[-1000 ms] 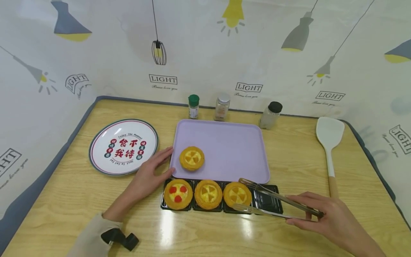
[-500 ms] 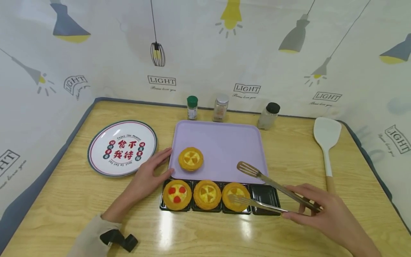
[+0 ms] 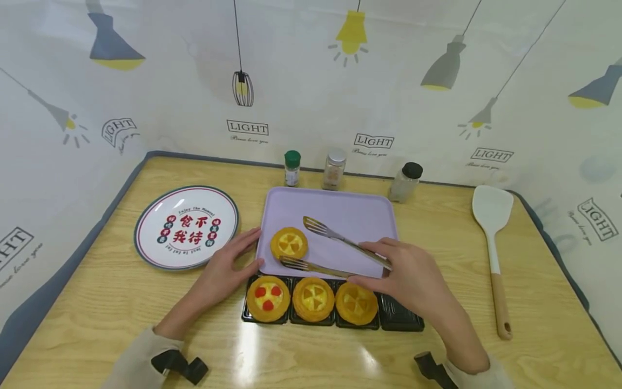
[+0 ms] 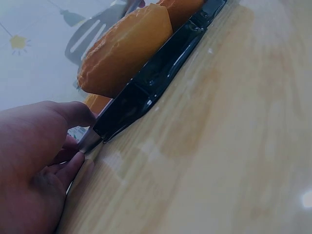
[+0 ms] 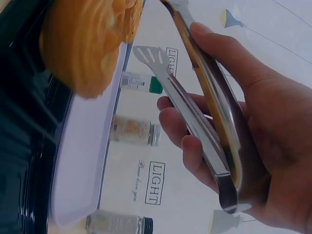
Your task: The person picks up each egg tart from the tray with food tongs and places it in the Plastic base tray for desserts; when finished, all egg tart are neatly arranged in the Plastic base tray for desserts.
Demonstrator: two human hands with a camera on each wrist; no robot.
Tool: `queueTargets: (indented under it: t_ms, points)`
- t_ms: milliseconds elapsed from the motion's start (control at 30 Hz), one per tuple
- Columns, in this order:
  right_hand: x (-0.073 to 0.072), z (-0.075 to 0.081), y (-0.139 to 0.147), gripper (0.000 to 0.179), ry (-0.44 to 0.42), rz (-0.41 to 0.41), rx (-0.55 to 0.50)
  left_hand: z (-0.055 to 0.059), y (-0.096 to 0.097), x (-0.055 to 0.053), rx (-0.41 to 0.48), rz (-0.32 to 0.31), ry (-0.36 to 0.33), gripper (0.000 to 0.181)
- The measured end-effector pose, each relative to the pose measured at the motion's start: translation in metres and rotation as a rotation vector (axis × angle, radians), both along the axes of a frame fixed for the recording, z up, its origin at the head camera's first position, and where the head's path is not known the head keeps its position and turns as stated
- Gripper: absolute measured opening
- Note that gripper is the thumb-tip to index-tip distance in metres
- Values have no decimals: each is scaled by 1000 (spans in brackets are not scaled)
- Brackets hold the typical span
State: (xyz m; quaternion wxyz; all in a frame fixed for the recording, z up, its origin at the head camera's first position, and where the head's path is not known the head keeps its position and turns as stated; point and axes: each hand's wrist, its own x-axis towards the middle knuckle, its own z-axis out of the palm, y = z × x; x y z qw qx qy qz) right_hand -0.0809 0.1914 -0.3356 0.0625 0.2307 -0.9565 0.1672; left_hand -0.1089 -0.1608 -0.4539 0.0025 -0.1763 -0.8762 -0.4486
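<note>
My right hand (image 3: 418, 275) grips metal tongs (image 5: 192, 107) with slotted tips, their arms spread. Above the lilac tray (image 3: 340, 208), one tip is beyond and right of an egg tart (image 3: 290, 244); the other overlaps its near edge. The tart lies at the tray's left end. My left hand (image 3: 225, 265) holds the tray's left edge near the front corner, thumb above the rim in the left wrist view. Black plastic compartments (image 3: 402, 319) in a row before the tray hold a red-dotted tart (image 3: 268, 299) and two tarts with wedge-shaped toppings (image 3: 313, 300); the rightmost compartment is bare.
A white plate (image 3: 160, 248) with red lettering stands left of the tray. Behind it are a green-capped shaker (image 3: 292, 168), a silver-capped jar (image 3: 334, 170) and a black-capped jar (image 3: 405, 182). A white spatula (image 3: 493, 216) with a wooden handle lies at the right.
The tongs in my right hand have risen off the third boxed tart and moved left and away over the tray to the single tart. My left hand stays at the tray's edge.
</note>
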Motion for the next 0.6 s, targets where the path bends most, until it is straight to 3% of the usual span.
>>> queueTargets:
  t_ms: [233,600]
  points:
    - [-8,-4,-21,62,-11,-15,54,2,1,0,12,-6,14,65]
    - [-11,-10,-24,60,-8,-25,58,3,2,1,-5,-3,14,64]
